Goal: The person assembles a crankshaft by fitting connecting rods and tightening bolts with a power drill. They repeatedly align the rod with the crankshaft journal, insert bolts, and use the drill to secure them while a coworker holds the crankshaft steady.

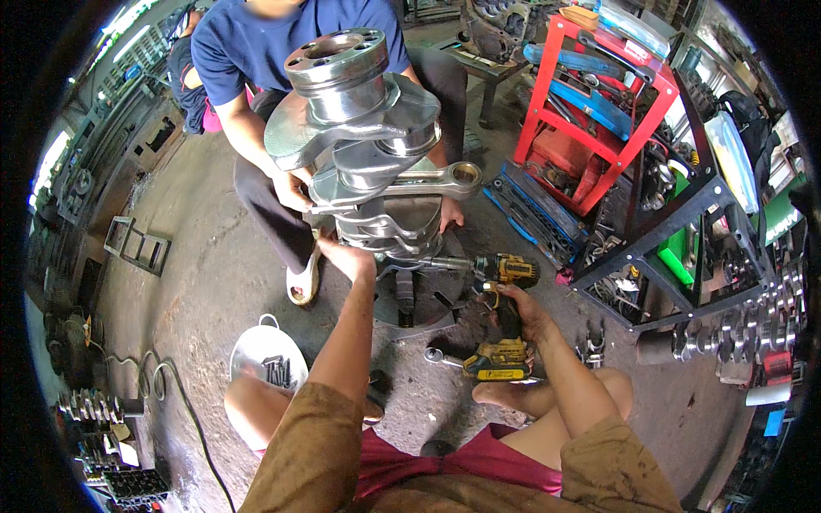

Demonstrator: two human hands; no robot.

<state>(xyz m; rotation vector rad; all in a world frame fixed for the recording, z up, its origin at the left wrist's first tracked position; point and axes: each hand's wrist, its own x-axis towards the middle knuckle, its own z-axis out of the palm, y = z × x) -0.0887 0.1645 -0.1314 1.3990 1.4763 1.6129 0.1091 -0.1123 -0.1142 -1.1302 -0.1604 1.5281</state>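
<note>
Crankshaft (372, 161) stands upright before a seated co-worker (291, 53). Left hand (346, 259) is at the crankshaft's lower side, finger closure not determinable; right hand (532, 316) is wrapped around a cordless impact wrench (508, 320).

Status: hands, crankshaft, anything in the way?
Left hand at lower end of upright crankshaft. Right hand gripping yellow-black power driver, its nose toward crankshaft. Co-worker's hands close in, both sides; could crowd access.

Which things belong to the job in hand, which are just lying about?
Likely the job:
crankshaft, left hand at its lower end
connecting rod on it
cordless impact wrench, in right hand
pan of metal parts

Apparently lying about:
metal frame, left
red tool rack
another crankshaft, far right
</note>
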